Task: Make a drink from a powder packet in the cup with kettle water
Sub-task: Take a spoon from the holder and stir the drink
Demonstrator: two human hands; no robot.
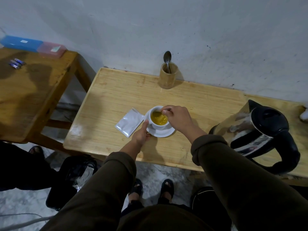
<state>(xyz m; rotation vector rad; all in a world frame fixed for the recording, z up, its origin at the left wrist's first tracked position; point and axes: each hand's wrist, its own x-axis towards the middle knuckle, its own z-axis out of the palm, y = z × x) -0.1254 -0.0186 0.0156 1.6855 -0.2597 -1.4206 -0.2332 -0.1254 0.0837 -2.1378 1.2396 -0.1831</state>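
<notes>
Yellow liquid fills the white cup (pixel 158 118), which stands on a white saucer (pixel 164 131) near the middle of the pale wooden table (pixel 191 104). The right hand (pixel 177 118) hovers over the cup's right rim, fingers pinched on a spoon (pixel 156 112) whose bowl dips into the drink. The left hand (pixel 141 134) grips the saucer's near-left edge, thumb lying against the cup's side. A silver powder packet (pixel 129 122) lies flat just left of the saucer, its torn corner touching the rim. Well apart to the right stands the steel kettle (pixel 255 130) with black lid and handle. Against the wall, a wooden holder (pixel 167 77) keeps a second spoon (pixel 167 58) upright.
</notes>
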